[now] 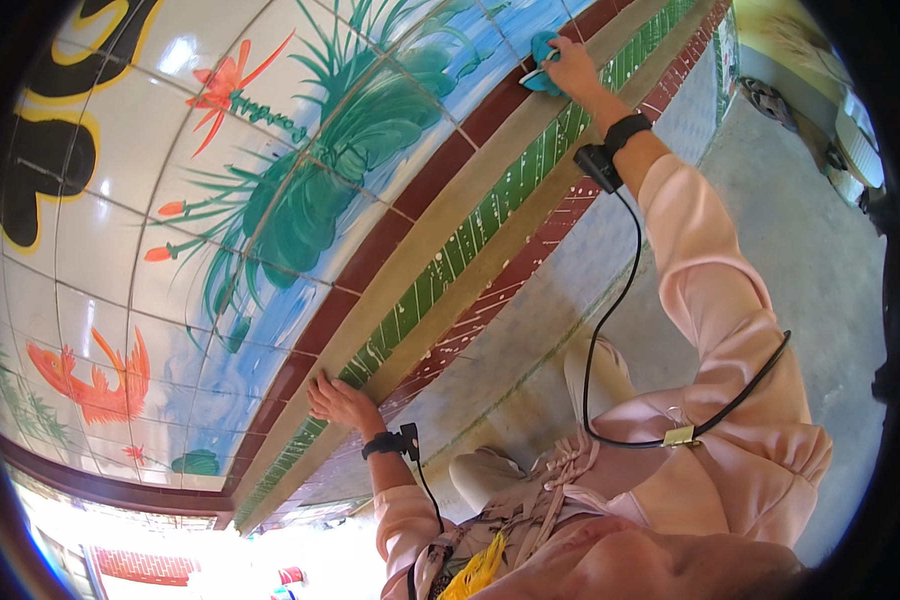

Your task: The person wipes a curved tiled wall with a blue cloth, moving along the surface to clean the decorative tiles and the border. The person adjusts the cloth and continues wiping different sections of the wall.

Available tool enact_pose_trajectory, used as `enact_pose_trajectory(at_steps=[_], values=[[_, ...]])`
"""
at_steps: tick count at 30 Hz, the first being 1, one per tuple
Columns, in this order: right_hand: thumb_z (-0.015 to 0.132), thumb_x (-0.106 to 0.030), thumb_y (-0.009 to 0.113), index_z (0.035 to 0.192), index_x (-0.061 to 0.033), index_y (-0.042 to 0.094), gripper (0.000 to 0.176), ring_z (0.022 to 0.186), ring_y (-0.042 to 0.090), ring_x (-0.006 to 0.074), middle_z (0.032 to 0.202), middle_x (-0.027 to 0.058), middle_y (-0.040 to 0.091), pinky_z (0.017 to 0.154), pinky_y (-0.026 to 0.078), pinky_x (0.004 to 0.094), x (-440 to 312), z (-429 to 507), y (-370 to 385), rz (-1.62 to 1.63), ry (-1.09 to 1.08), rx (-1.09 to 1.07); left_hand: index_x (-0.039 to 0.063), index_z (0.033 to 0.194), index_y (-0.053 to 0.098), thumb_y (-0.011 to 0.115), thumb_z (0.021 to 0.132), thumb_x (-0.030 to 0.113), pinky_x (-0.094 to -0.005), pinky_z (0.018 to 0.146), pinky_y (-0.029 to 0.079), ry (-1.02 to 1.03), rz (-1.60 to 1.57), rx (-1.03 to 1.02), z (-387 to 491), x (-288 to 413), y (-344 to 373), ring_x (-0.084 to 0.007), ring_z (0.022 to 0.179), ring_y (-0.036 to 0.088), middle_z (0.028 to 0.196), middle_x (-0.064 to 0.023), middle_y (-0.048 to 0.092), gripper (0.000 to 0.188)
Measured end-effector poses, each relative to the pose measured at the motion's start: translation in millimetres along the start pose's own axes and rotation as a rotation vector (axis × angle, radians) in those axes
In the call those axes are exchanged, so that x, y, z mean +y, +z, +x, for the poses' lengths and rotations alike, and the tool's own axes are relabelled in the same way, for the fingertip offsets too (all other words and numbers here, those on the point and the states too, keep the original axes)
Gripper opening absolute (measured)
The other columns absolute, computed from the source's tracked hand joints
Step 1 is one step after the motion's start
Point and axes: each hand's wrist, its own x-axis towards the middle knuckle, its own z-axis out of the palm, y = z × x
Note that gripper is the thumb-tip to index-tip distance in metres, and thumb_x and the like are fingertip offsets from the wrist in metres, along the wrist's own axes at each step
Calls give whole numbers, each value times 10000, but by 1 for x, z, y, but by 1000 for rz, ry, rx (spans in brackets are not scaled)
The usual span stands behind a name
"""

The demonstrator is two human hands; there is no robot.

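My right hand point(574, 71) holds a folded teal cloth point(541, 60) at the top of the view. The cloth lies against the dark red tile border point(506, 109) along the bottom of a painted tile wall point(217, 187). Below that border runs a tan ledge point(427, 232) beside a green patterned tile strip point(480, 206). Farther down the same edge, my left hand point(343, 405) rests on the ledge and the green strip with its fingers a little apart, holding nothing. Both wrists wear black straps with small devices.
A black cable point(591, 345) hangs from the right wrist device to a clip at my chest. Pale blue tiles point(570, 247) cover the lower wall beside my knees. Shoes point(769, 103) and a white plastic object point(859, 139) sit on the concrete floor point(784, 225) at right.
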Motion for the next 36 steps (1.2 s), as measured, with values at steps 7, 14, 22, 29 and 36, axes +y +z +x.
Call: enact_pose_trajectory(at_steps=[7,14,22,29,36], values=[[713,-94,682,1074,-69,561,382,930,536,419,1043,215,470,795,461,473,-130,-122,42,185,56,104,112,1246,532,395,940,290,-573,1056,153,12,-26,11,0,1,0,-328,1267,366,1330,-124,476,379],[707,-49,664,1038,-45,530,357,933,481,415,1016,213,443,792,414,485,-238,-223,58,280,17,27,127,1232,546,428,929,273,-580,1060,149,2,-28,19,-1,-2,2,-324,1263,366,1328,-106,478,356],[682,-9,627,991,-62,582,317,939,490,393,987,184,468,780,429,468,-307,-307,66,413,-350,-331,130,1222,546,475,910,235,-591,1068,139,-23,-46,24,-1,-1,2,-328,1265,366,1324,-111,478,337],[627,-109,671,866,-133,649,241,905,497,314,942,85,519,749,428,440,-271,-287,36,76,-1027,-551,132,1217,550,476,912,220,-586,1072,138,11,-51,74,-2,-3,5,-322,1249,390,1300,-108,498,326],[681,-255,650,849,-184,704,191,918,525,265,961,9,582,747,427,427,-198,-200,-2,-319,-826,-544,132,1220,554,455,922,234,-574,1071,147,3,-42,61,-2,-3,4,-307,1256,388,1294,-114,506,330]])
